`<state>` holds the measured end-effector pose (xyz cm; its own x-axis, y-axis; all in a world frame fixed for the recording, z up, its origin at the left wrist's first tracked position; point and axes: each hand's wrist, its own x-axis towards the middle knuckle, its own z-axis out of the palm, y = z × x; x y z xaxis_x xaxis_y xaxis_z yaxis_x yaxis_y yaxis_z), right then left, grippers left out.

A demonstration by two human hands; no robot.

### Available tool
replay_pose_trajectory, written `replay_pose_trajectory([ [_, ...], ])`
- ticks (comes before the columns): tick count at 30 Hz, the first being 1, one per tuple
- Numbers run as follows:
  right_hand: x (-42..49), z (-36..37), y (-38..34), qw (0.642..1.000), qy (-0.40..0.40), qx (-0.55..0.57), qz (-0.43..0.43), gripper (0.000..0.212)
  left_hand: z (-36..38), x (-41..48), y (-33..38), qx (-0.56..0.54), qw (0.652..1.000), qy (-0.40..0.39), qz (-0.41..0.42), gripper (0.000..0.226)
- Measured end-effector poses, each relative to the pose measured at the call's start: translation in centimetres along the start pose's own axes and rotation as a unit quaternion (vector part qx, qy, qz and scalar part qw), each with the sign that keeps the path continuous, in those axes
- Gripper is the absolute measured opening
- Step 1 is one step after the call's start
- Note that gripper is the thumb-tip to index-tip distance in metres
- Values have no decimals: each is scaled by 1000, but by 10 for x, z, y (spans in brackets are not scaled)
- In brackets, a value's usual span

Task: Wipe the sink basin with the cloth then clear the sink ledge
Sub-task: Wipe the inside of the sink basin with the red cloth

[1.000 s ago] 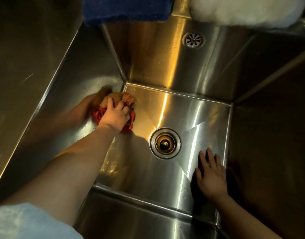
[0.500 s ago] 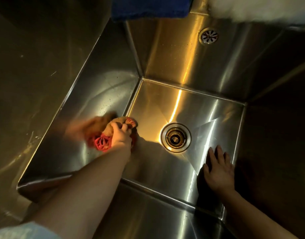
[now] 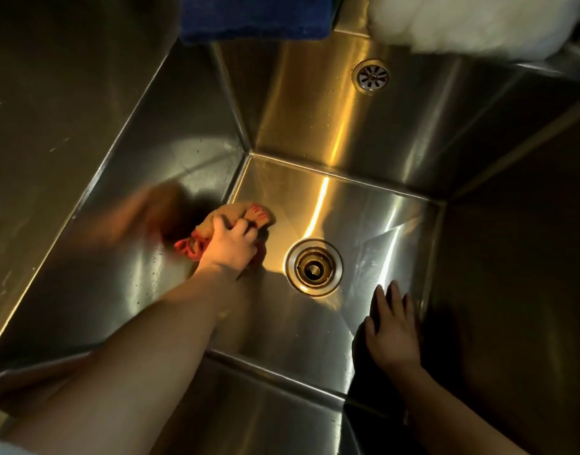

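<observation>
I look down into a deep stainless steel sink basin (image 3: 364,205). My left hand (image 3: 231,244) presses a bunched tan and red cloth (image 3: 239,215) against the basin floor at its left edge, beside the left wall. The round drain (image 3: 313,267) lies just right of that hand. My right hand (image 3: 392,326) rests flat, fingers spread, on the floor near the right wall, holding nothing. On the back ledge a blue towel (image 3: 259,18) and a white fluffy cloth (image 3: 469,21) hang over the rim.
An overflow grille (image 3: 371,74) sits high on the back wall. A steel counter (image 3: 52,93) runs along the left of the basin. The left wall mirrors my arm as a blurred reflection (image 3: 127,218). The right side lies in dark shadow.
My left hand has rubbed the cloth along the left edge of the basin floor, first toward me, then back. My right hand stays flat in place. The view shifted.
</observation>
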<state>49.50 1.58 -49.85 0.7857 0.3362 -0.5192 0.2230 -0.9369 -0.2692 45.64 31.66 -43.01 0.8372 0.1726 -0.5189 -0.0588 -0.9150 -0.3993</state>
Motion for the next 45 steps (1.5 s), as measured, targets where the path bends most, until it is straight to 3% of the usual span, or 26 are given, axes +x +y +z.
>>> replay_pose_trajectory([
  [5,1,2,-1,999,-1,31,7,64,-31,36,15,-131,989,70,12,51],
  [9,3,4,0,999,7,40,10,63,-31,41,48,-248,961,124,10,58],
  [13,6,3,-10,995,51,82,20,58,-15,38,60,-407,913,16,2,64],
  [15,12,-2,-22,991,73,110,-1,58,-5,34,52,-405,914,-9,4,68],
  [19,32,-16,-66,983,105,108,-108,62,14,24,32,-361,932,16,-14,68],
  [23,53,-20,-116,967,92,88,-222,80,24,18,26,-379,924,-2,-42,68],
  [27,76,-11,-141,975,22,-59,-211,97,28,14,21,-394,917,-34,-52,70],
  [30,85,-14,-143,981,-4,-49,-185,79,31,9,24,-393,916,-60,-46,69],
  [34,85,-28,-141,974,28,-81,-211,48,33,4,37,-405,910,-82,-25,69],
  [40,70,-42,-108,966,22,-140,-217,54,31,6,65,-333,938,-94,24,70],
  [45,55,-58,-84,969,36,-147,-195,53,24,10,77,-284,956,-46,65,71],
])
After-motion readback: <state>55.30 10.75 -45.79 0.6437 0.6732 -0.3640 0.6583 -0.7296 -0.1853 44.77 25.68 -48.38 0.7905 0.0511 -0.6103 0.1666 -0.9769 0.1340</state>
